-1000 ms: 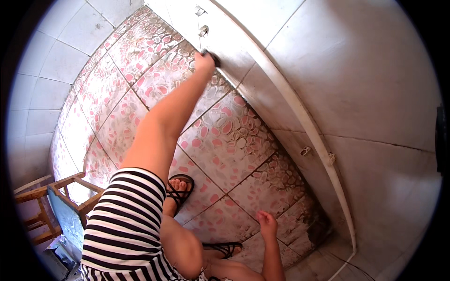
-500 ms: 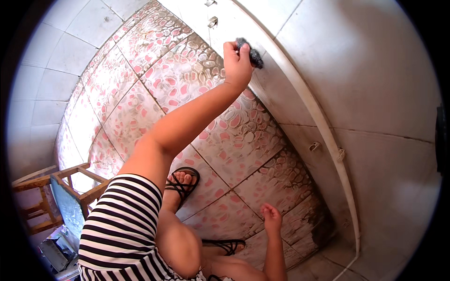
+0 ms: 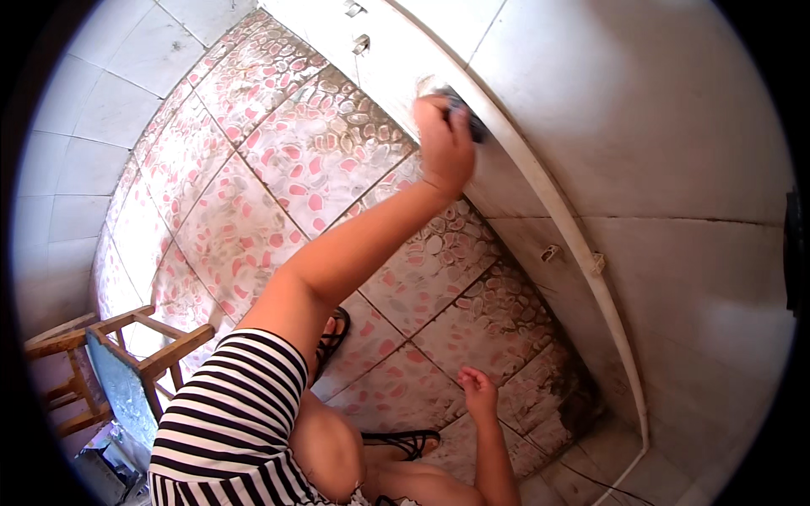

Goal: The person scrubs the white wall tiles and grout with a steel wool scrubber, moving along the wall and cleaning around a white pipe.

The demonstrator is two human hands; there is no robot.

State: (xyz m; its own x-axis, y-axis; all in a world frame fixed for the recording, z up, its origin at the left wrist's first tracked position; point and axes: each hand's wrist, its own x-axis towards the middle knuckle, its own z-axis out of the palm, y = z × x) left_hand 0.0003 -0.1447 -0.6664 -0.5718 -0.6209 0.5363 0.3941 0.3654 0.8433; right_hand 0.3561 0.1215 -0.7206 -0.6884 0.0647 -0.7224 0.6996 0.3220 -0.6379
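My left hand (image 3: 445, 145) reaches out to the low tiled wall (image 3: 515, 190), its fingers closed round a dark grey steel wool scrubber (image 3: 466, 114). The scrubber is pressed to the wall face just below a long white pipe (image 3: 557, 181), and my fingers hide part of it. A whitish smudge shows on the wall beside it. My right hand (image 3: 479, 391) hangs over the floor by my knee, its fingers loosely curled but apart, with nothing in them.
Pink-and-white patterned floor tiles (image 3: 291, 173) carry dark grime along the wall's foot. Metal clips (image 3: 361, 44) stick out from the wall. A wooden stool (image 3: 173, 354) with a blue panel (image 3: 122, 384) stands at the left. My sandalled foot (image 3: 405, 443) rests on the floor.
My left hand has slid the steel wool scrubber along the wall, slightly right and nearer to me. The view has shifted a little. My right hand stays low over the floor.
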